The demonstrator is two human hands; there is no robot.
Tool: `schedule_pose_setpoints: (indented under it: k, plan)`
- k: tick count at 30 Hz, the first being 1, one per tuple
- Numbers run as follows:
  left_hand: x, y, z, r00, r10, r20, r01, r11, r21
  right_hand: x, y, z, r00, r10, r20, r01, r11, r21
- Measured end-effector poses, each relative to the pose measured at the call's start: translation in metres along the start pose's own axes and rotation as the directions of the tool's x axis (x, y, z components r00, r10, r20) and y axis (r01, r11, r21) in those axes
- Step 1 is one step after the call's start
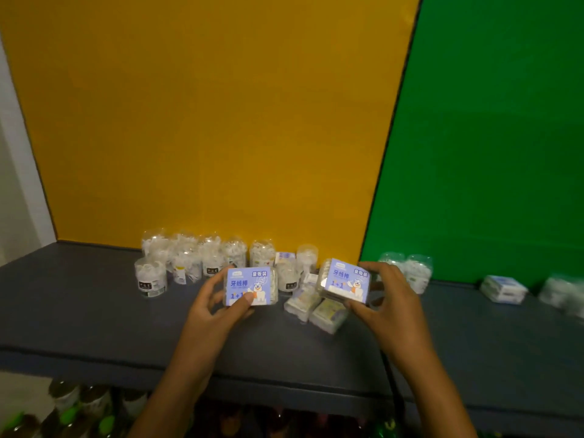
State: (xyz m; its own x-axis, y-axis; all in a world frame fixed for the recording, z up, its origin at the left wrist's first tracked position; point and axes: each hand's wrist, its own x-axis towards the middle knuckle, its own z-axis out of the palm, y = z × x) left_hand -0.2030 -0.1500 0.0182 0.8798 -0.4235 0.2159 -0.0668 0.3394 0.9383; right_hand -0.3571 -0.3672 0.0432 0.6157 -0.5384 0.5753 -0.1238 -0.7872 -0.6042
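Step looks like shelf stocking, mid-placement. Left hand (218,298) pinches left box (251,284) of floss picks, thumb on blue label, mid-shelf, just in front of jars (189,260). Right hand (388,298) grips right box (344,281), tilted, over loose small packs (316,306). Can't tell if either box touches shelf (94,311). Next, my guess: set both down upright, labels facing near edge, clear of small packs.
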Motion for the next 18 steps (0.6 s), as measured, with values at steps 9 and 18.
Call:
schedule_pose_setpoints:
  k: [9,18]
  plan:
    - [-0.087,-0.018,0.091,0.994,-0.046,0.097,0.055,0.994,-0.095,-0.082,0.053,-0.109,0.994,0.093,-0.05,-0.096,0.993,-0.064]
    - [-0.121,-0.033,0.198,0.959,-0.072,0.275,0.109,0.986,-0.125,-0.126,0.103,-0.207,0.967,0.165,-0.194,-0.195,0.969,-0.149]
